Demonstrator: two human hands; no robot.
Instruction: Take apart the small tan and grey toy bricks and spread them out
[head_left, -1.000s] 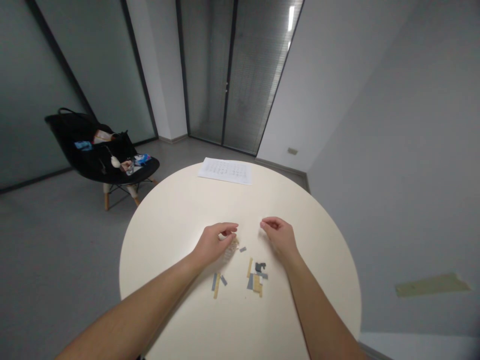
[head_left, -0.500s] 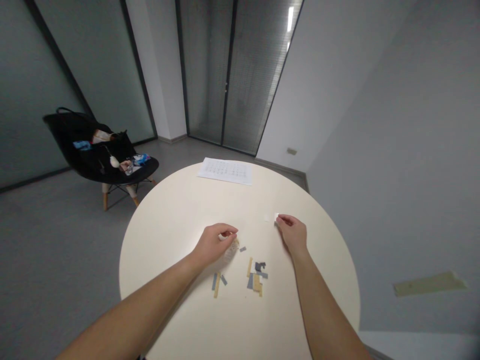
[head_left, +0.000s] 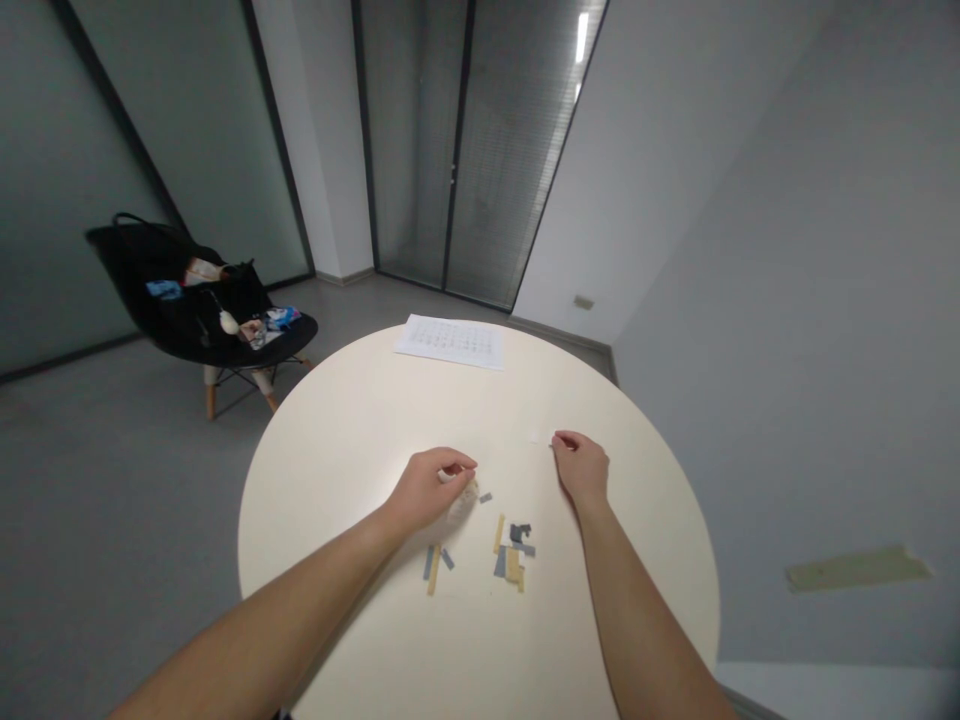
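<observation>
My left hand point(head_left: 431, 486) is closed, thumb and index finger pinched over a small see-through object point(head_left: 463, 505) with tan bits near its top; its exact kind is unclear. Just right of it lies a small grey strip point(head_left: 486, 498). My right hand point(head_left: 581, 466) is closed in a pinch at the table's right, and what lies between its fingertips is too small to make out. A faint whitish piece point(head_left: 534, 437) rests on the table to its left. Below, between my forearms, sit a cluster of tan and grey pieces point(head_left: 513, 566) and a few strips point(head_left: 434, 570).
The round cream table point(head_left: 345, 420) carries a printed white sheet point(head_left: 450, 342) at its far edge. A black chair point(head_left: 172, 335) with bags and small items stands at the left. Tape point(head_left: 859, 569) sticks to the right wall.
My right hand has shifted very slightly left and downward, and the white piece at its fingertips no longer shows clearly. My left hand stays in place.
</observation>
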